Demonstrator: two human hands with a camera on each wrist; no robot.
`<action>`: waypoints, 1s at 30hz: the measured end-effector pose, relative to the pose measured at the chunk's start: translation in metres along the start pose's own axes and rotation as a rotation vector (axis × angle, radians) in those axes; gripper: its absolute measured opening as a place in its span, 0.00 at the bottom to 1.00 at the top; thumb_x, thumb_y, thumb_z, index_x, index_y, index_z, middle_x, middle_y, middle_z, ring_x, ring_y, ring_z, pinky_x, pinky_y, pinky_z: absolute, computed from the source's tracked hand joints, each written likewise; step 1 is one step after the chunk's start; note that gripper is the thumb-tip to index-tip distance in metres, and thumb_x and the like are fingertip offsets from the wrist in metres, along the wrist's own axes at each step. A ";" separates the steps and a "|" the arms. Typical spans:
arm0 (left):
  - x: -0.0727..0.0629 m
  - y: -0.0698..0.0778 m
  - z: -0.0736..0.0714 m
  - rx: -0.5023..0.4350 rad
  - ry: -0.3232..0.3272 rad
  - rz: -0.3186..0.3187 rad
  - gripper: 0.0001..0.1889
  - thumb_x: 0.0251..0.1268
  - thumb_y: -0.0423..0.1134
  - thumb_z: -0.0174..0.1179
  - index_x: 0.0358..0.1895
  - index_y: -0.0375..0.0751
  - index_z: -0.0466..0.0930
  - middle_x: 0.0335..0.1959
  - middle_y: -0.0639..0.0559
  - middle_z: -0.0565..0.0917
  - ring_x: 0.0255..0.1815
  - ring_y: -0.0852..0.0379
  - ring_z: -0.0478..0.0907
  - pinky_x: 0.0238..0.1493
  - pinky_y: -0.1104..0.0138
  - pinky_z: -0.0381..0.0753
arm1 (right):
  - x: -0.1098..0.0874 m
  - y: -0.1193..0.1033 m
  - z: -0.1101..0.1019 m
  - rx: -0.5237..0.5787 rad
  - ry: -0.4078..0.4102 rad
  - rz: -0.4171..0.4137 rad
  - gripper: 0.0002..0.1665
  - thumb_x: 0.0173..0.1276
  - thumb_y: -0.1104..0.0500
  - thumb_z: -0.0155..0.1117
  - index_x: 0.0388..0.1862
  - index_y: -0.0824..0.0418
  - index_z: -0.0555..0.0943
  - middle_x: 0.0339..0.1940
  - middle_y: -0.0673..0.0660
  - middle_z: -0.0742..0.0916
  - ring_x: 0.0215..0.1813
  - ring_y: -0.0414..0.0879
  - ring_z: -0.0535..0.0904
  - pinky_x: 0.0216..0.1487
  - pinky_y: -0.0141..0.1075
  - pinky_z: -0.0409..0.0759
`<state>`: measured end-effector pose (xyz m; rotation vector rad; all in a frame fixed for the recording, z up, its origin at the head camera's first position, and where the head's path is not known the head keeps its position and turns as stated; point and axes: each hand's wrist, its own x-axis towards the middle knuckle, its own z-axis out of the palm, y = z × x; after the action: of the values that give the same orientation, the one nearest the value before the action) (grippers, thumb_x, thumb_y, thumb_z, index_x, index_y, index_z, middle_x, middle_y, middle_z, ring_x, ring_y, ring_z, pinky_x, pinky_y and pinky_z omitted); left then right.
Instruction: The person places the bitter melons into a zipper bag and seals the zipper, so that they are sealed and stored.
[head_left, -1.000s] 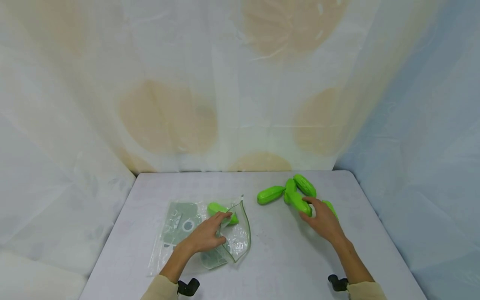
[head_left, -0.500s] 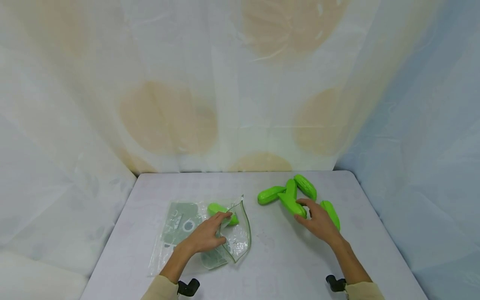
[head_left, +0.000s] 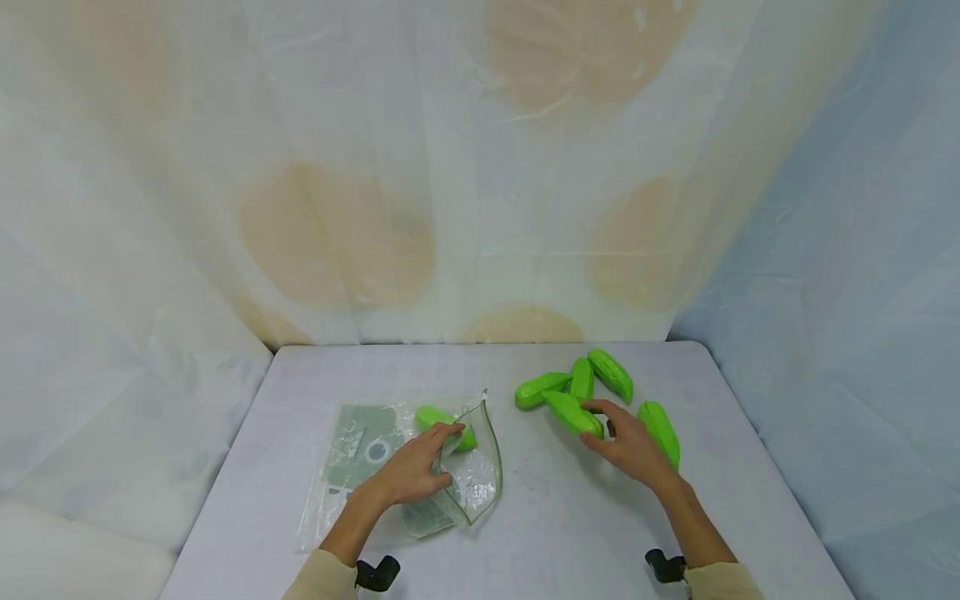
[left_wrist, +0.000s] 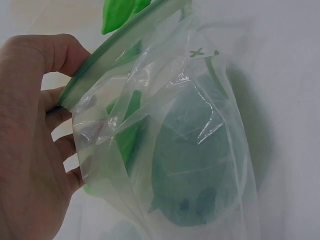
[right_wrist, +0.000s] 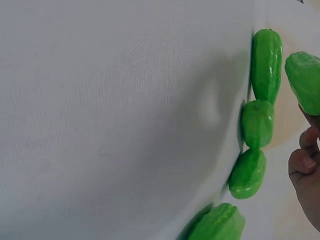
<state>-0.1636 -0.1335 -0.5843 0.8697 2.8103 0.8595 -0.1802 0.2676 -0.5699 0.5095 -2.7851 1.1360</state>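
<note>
My left hand holds the mouth of a clear zip-top bag apart; its green-edged rim shows between thumb and fingers in the left wrist view. Inside the bag lies one bright green toy cucumber, seen blurred through the plastic. With thumb and fingertips, my right hand grips another green toy cucumber by its right end, raised over the table. In the right wrist view this held cucumber is cut by the right edge.
Behind the held one, more toy cucumbers lie on the table: one at left, one in the middle and one further back. Another cucumber lies beside my right hand. Plastic sheeting rises behind the table.
My right hand has moved left with the held cucumber, away from the one at right and toward the bag. The left hand and bag have stayed in place.
</note>
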 end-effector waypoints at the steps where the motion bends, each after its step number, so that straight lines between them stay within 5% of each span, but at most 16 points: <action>1: 0.000 0.000 0.000 0.001 0.001 0.000 0.41 0.54 0.39 0.60 0.77 0.47 0.61 0.67 0.57 0.73 0.64 0.53 0.75 0.58 0.51 0.77 | 0.000 0.000 0.001 0.000 0.000 -0.006 0.30 0.66 0.49 0.72 0.66 0.50 0.76 0.60 0.51 0.83 0.44 0.47 0.74 0.43 0.38 0.74; 7: 0.001 0.001 0.000 -0.002 0.004 0.004 0.41 0.54 0.38 0.61 0.76 0.47 0.61 0.67 0.56 0.73 0.64 0.53 0.75 0.58 0.50 0.77 | 0.003 -0.003 0.003 -0.013 -0.019 -0.027 0.30 0.65 0.46 0.73 0.64 0.47 0.76 0.56 0.48 0.83 0.39 0.47 0.72 0.37 0.35 0.70; 30: 0.006 0.000 0.002 0.004 -0.008 -0.011 0.42 0.54 0.40 0.60 0.77 0.49 0.60 0.68 0.59 0.72 0.66 0.56 0.73 0.60 0.52 0.76 | 0.012 -0.021 0.020 0.095 -0.086 -0.129 0.27 0.63 0.44 0.73 0.60 0.46 0.78 0.51 0.43 0.83 0.40 0.52 0.74 0.39 0.38 0.72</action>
<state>-0.1683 -0.1288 -0.5858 0.8552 2.8085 0.8481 -0.1835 0.2368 -0.5675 0.7526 -2.7315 1.2506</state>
